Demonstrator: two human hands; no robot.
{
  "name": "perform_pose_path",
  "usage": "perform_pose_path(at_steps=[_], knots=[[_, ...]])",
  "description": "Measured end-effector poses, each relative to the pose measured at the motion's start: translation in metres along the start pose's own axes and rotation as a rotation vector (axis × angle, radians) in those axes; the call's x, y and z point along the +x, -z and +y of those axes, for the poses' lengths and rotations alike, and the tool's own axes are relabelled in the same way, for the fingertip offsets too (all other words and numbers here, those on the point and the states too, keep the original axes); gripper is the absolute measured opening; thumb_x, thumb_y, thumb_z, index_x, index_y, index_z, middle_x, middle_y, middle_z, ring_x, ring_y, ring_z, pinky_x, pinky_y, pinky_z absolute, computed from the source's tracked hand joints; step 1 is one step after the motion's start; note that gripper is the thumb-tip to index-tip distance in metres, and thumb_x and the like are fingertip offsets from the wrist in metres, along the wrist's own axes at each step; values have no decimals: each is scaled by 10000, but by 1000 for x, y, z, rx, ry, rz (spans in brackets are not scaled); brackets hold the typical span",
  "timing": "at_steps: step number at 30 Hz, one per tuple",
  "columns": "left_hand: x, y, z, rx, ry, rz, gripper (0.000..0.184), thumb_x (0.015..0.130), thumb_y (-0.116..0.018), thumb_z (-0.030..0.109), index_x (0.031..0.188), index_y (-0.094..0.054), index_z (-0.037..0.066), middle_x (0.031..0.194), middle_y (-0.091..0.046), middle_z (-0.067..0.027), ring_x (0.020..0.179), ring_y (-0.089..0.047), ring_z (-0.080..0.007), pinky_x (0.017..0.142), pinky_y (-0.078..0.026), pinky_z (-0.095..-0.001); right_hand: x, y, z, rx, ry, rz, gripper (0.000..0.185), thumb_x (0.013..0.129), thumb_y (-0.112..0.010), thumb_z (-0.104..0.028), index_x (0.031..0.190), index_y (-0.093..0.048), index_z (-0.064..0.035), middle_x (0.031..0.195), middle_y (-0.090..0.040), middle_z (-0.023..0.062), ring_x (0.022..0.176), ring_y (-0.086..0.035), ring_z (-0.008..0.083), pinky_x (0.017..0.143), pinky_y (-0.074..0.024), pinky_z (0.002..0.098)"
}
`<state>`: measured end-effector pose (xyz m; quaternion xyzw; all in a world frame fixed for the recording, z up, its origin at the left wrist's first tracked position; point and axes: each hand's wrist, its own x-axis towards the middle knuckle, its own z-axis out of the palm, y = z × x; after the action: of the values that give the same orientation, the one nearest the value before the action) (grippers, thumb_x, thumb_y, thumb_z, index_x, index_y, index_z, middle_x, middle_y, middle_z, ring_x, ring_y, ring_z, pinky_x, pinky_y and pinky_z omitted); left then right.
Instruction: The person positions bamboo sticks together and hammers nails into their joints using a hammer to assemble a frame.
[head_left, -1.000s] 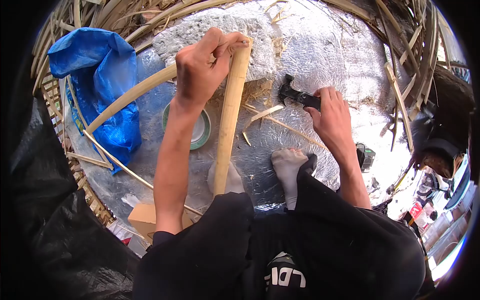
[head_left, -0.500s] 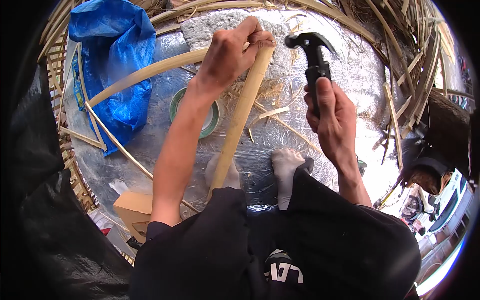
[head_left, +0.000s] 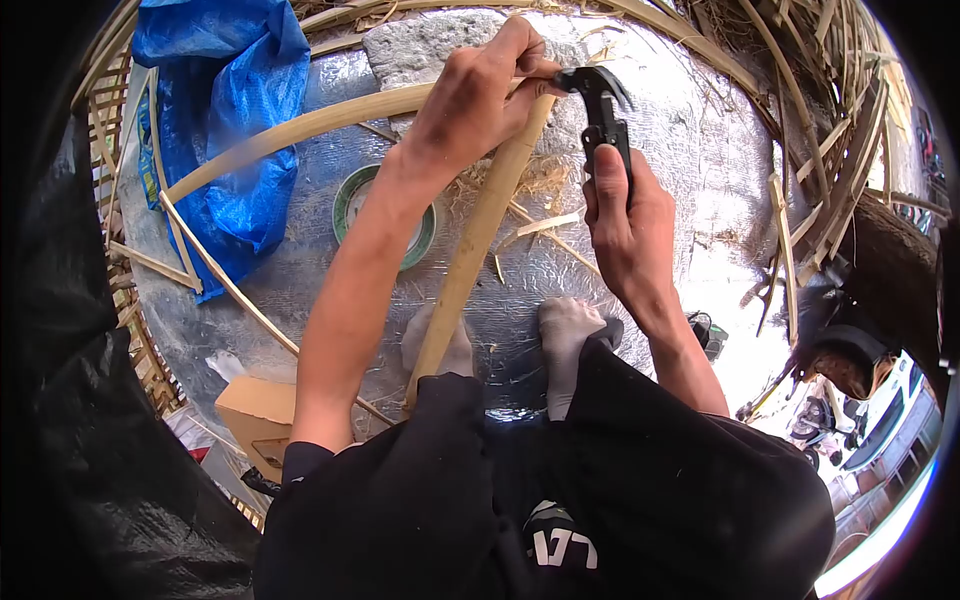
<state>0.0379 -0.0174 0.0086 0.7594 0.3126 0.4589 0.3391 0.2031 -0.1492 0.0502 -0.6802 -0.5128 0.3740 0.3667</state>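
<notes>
My left hand (head_left: 478, 100) is closed at the top end of a bamboo strip (head_left: 480, 225), where a second, curved bamboo strip (head_left: 325, 120) meets it. Its fingertips pinch something too small to make out. My right hand (head_left: 632, 225) is wrapped round the handle of a black claw hammer (head_left: 603, 110), held upright. The hammer's face is right beside my left fingertips, and whether they touch is unclear. Behind the joint lies a rough grey stone block (head_left: 420, 50). A green-rimmed bowl (head_left: 424, 240) is partly hidden by my left forearm.
A blue plastic sack (head_left: 235, 130) lies at the left, with a cardboard box (head_left: 258, 410) nearer me. Bamboo scraps (head_left: 540, 228) are scattered on the silvery floor sheet (head_left: 700, 190). Cut strips (head_left: 850, 180) are heaped at the right. My feet (head_left: 570, 335) rest on the sheet.
My right hand has closed round the hammer, raised it from the floor and brought it left to my left fingertips. The left hand still pinches at the strip's end.
</notes>
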Motion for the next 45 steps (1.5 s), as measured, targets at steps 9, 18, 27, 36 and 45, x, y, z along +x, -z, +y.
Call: perform_pose_path(at_steps=[9,18,27,36,45], knots=[[-9,-2,-4,-81,81,65,314,892,-748,-32,856,-442,30,897,-779,-145,919,-766,-168,769,-635,-290,-2,-1,4,-43,-4,-23,462,1114,-444,-439,921,-562,-37,661,-528,-14,565,-464,50,498,-362,233],[-10,-2,-5,-59,125,69,367,904,-716,-73,828,-381,56,922,-776,-154,947,-761,-173,789,-639,-296,-3,-9,2,105,10,52,457,1115,-444,-433,952,-569,-24,663,-536,-10,559,-477,70,509,-373,242],[-9,2,-8,10,88,50,349,926,-701,-57,832,-382,49,936,-777,-154,942,-764,-184,805,-631,-279,4,-5,7,-155,26,1,425,1101,-475,-382,1094,-603,23,658,-610,66,537,-573,150,511,-443,318],[-6,1,-6,-171,229,97,357,896,-758,-16,805,-420,56,922,-787,-132,925,-761,-146,794,-613,-279,2,1,-9,-45,96,55,518,1105,-430,-476,961,-570,1,679,-551,8,566,-476,60,505,-364,232],[-7,8,4,-182,280,73,358,899,-745,-39,831,-413,76,823,-739,-101,850,-733,-164,799,-609,-318,-5,-1,-5,73,102,123,372,1085,-532,-340,994,-617,11,611,-588,97,520,-574,189,510,-433,350]])
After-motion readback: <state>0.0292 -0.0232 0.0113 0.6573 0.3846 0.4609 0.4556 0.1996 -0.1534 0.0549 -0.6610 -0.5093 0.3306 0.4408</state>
